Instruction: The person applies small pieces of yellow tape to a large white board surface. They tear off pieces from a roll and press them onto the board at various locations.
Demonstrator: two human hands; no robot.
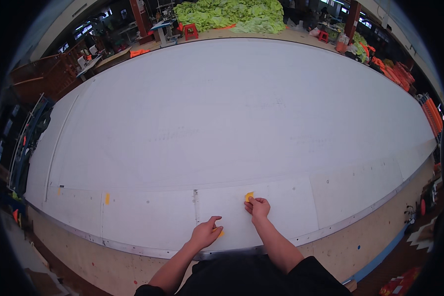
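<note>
My right hand (259,208) is over the near part of a wide white table (232,108), pinching a small flat yellow piece (249,196) between thumb and fingers. It looks like tape or paper. Nearer the front edge, to the left, is my left hand (206,234). Its index finger points out to the right while the other fingers curl in. A second yellow piece (221,232) shows at its thumb side, partly hidden by the hand, and appears gripped there.
Yellow strips (107,199) stick to the table's near left, beside seams between its panels. A long thin white bar (61,143) lies along the left side. Beyond the far edge are a bright green fabric heap (229,15), red stools (191,32) and orange cloth (392,74) at right.
</note>
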